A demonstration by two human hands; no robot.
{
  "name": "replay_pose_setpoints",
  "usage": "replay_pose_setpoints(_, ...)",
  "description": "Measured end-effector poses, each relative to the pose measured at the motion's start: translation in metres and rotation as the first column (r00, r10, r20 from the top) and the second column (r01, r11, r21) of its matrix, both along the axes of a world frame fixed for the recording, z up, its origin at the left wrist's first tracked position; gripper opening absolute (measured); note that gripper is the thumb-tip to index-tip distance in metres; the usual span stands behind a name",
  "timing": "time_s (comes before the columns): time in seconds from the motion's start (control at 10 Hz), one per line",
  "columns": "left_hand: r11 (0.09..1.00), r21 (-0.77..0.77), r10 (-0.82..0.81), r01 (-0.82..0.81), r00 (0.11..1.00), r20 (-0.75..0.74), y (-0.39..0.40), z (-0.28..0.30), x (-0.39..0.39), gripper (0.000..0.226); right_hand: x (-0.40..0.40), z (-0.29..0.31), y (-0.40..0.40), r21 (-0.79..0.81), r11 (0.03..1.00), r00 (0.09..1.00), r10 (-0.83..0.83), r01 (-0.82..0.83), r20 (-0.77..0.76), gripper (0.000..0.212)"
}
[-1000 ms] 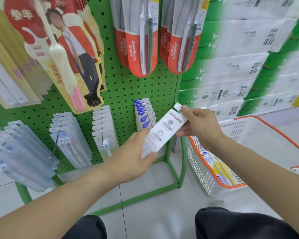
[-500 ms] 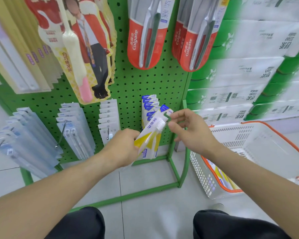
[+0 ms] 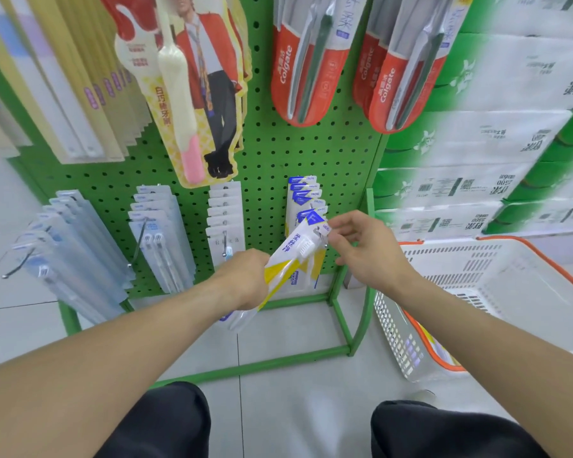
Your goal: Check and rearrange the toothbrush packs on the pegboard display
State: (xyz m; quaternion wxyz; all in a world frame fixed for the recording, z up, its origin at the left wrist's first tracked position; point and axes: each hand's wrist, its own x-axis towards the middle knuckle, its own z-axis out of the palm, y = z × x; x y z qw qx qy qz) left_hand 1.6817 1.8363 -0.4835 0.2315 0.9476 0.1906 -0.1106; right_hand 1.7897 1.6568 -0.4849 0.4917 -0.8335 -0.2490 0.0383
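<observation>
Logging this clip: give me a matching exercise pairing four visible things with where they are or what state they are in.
Things:
1. white, yellow and blue toothbrush pack
2. red Colgate toothbrush packs
3. white plastic basket with orange rim
4. right hand

Places or states:
A. on the floor, right of the green pegboard
B. hanging high on the pegboard
C. gripped low down by the left hand
D. at the pack's top end, by the peg hook

Pairs: 1-C, 2-B, 3-A, 4-D

A green pegboard carries hanging toothbrush packs; its frame and a white basket apparently sit on the tiled floor.
</observation>
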Motion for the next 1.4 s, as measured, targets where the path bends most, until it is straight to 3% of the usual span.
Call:
replay_pose_setpoints(0.1, 1.0, -0.026, -0.011, 0.011, 1.0, -0.023, -0.004, -0.005, 0.002, 0.028, 0.004, -0.002, 0.0, -0.031, 0.998, 0.999, -0.044, 0.045, 0.028, 0.004)
replay_pose_setpoints(0.2, 0.999, -0.039, -0.009, 0.007, 0.999, -0.034, -0.009, -0.016, 0.008, 0.013, 0.009, -0.005, -0.002, -0.054, 0.996, 0.997, -0.064, 0.066, 0.035, 0.013)
replay_pose_setpoints(0.3, 0.998, -0.057, -0.016, 0.022, 0.994, 0.111, -0.015, -0.02, 0.016, 0.009, 0.011, -0.005, 0.0, -0.053, 0.997, 0.998, -0.046, 0.049, 0.044, 0.015)
replay_pose_setpoints(0.4, 0.997, -0.056, -0.031, 0.054, 0.935, 0.352, -0.024, -0.014, 0.027, 0.022, 0.014, -0.004, 0.005, -0.057, 0.997, 0.994, -0.05, 0.056, 0.093, 0.017)
replay_pose_setpoints(0.5, 0.994, -0.106, 0.039, 0.011, 0.887, 0.46, -0.023, -0.015, 0.037, 0.029, 0.016, -0.004, 0.009, -0.036, 0.996, 0.987, -0.071, 0.077, 0.145, 0.014)
replay_pose_setpoints(0.8, 0.976, -0.188, 0.185, -0.106, 0.859, 0.478, -0.035, -0.023, 0.06, 0.025, 0.023, -0.012, 0.024, 0.069, 0.985, 0.978, -0.165, 0.157, 0.127, 0.009)
replay_pose_setpoints(1.0, 0.971, -0.183, 0.216, -0.151, 0.881, 0.421, -0.038, -0.021, 0.061, 0.034, 0.024, -0.013, 0.025, 0.068, 0.983, 0.98, -0.176, 0.17, 0.096, 0.01)
replay_pose_setpoints(1.2, 0.971, -0.233, 0.138, -0.055, 0.923, 0.36, -0.031, -0.016, 0.052, 0.035, 0.019, -0.011, 0.019, 0.075, 0.987, 0.987, -0.149, 0.145, 0.054, 0.014)
replay_pose_setpoints(1.4, 0.962, -0.246, 0.2, -0.122, 0.925, 0.323, -0.031, -0.007, 0.039, 0.035, -0.002, 0.002, 0.009, 0.051, 0.991, 0.985, -0.132, 0.127, 0.11, 0.014)
